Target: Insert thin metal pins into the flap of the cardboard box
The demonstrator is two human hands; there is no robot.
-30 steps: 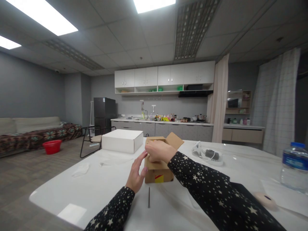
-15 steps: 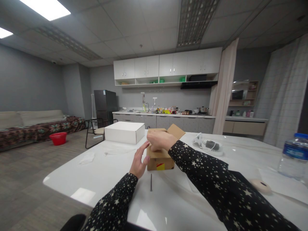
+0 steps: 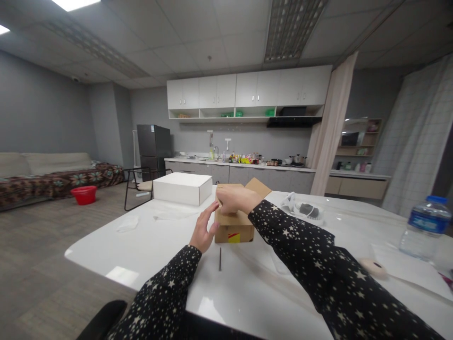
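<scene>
A: Logging the small brown cardboard box with a red and yellow label (image 3: 234, 226) first. It sits on the white glossy table (image 3: 247, 293), about mid-table, one flap (image 3: 260, 187) standing open at the far right corner.

B: We note our left hand (image 3: 203, 229) laid flat against the box's left wall, fingers straight and pressed together, tips up by the top edge.

A: Agreed. Our right hand (image 3: 233, 198) lies on top of the box, fingers curled down over the near left rim. Whether they pinch a flap or only press on it, we cannot tell.

B: So the box lies between the two hands, touching both: one at its side, one on its top.

A: Around it: a thin dark nail-like pin (image 3: 220, 259) on the table just in front of the box, apart from it. A flat white cardboard box (image 3: 182, 188) behind, to the left.

B: A clear plastic water bottle with a blue cap (image 3: 421, 228) far right, a roll of pale tape (image 3: 372, 266) near it.
</scene>
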